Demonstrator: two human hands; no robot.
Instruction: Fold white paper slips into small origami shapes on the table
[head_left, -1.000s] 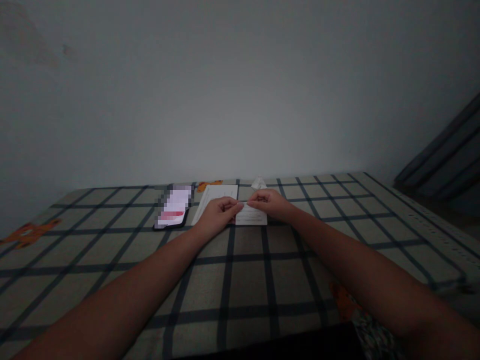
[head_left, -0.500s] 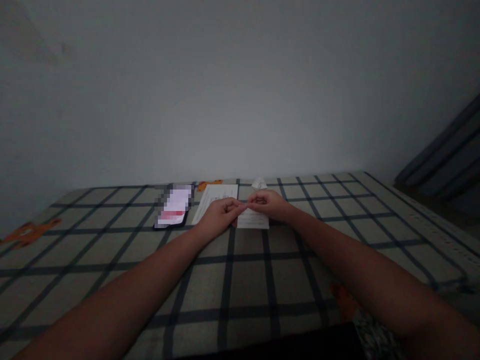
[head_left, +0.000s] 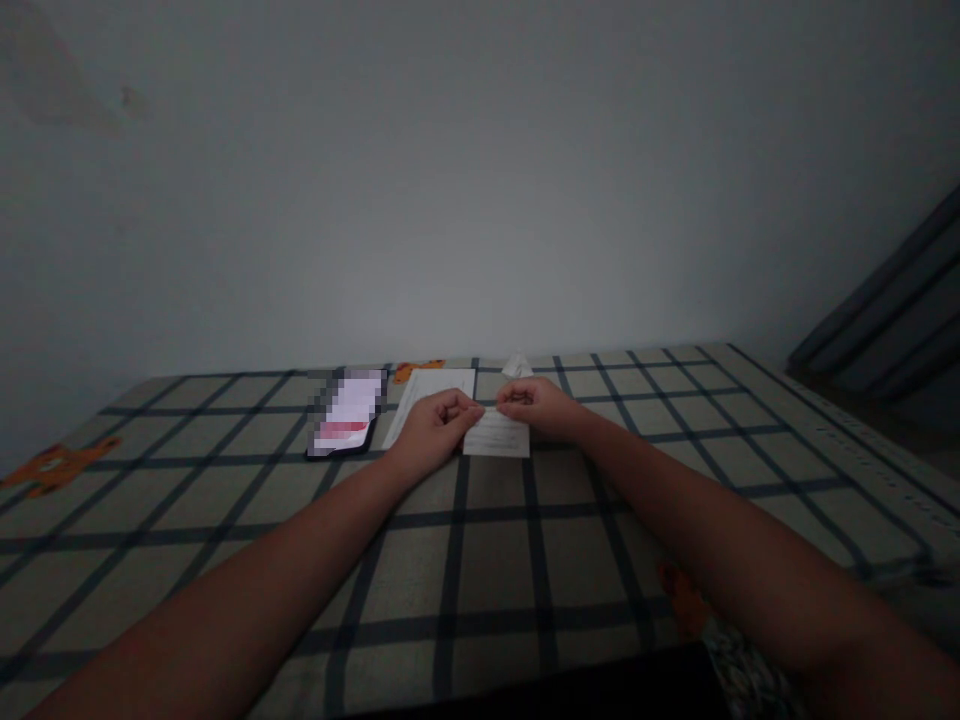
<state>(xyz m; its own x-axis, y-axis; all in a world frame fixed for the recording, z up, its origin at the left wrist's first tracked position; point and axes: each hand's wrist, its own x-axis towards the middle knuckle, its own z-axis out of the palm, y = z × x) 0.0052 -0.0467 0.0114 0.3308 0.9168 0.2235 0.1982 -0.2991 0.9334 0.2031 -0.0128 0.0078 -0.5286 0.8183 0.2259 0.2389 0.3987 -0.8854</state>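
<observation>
A small white sheet of paper (head_left: 496, 437) with printed lines hangs between my two hands, its lower edge toward me. My left hand (head_left: 439, 425) pinches its upper left edge between thumb and fingers. At the top edge, farther right, my right hand (head_left: 536, 402) grips the same sheet with its fingertips. A larger printed sheet (head_left: 420, 388) lies flat behind my left hand, which covers part of it. Just beyond my right hand stands a small folded white paper piece (head_left: 517, 364).
To the left lies a phone (head_left: 349, 412) with a lit, blurred screen. Everything rests on a checked cloth (head_left: 495, 580) with orange animal figures. A pale wall (head_left: 480, 180) rises behind, and dark striped fabric (head_left: 892, 300) hangs at the right.
The small sheet has shifted slightly left, and more of its printed face shows. My hands' fingertips, close together before, are now a little farther apart along its top edge.
</observation>
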